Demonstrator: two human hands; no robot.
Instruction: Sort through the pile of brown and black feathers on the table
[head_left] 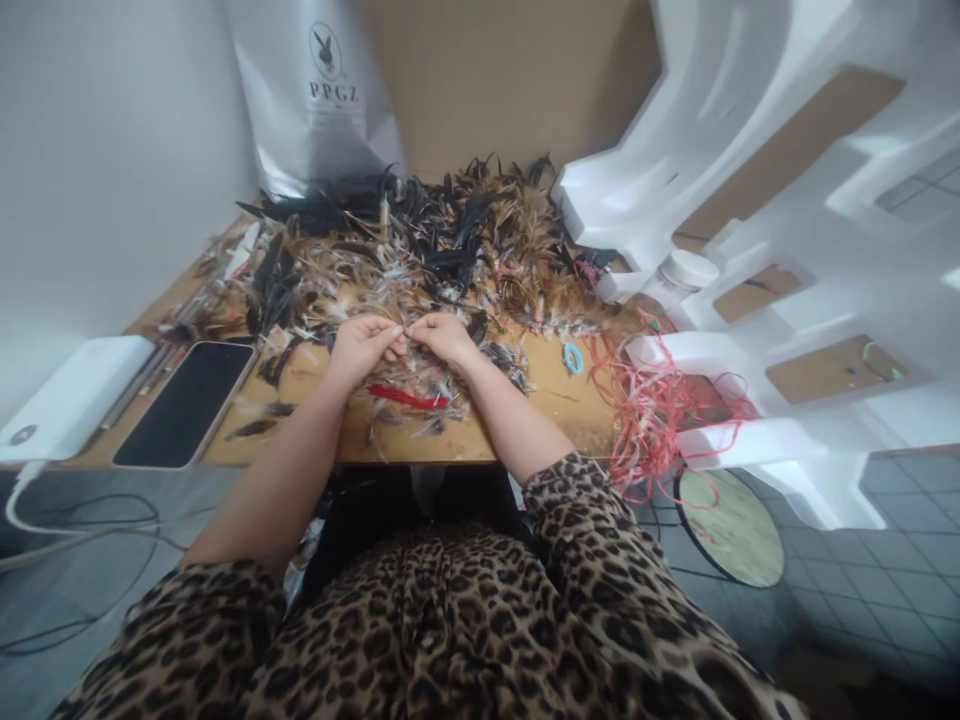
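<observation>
My left hand (367,346) and my right hand (444,338) meet over the table, fingertips almost touching. Both are closed in a pinch on what looks like a thin brown feather (388,308), mostly hidden by the fingers and blending with the pile behind. A big heap of brown and black feathers (525,230) spreads beyond the hands. Just below them, a bundle of red strands (409,397) lies among loose pale feathers near the table's front edge.
At left lie a phone (186,405) and a white power bank (79,395) with a cable. Tangled pink-red strings (652,410), a blue ring (572,358) and a lidded jar (679,275) are at right, by white moulded plastic (817,200). A silver bag (322,110) stands behind.
</observation>
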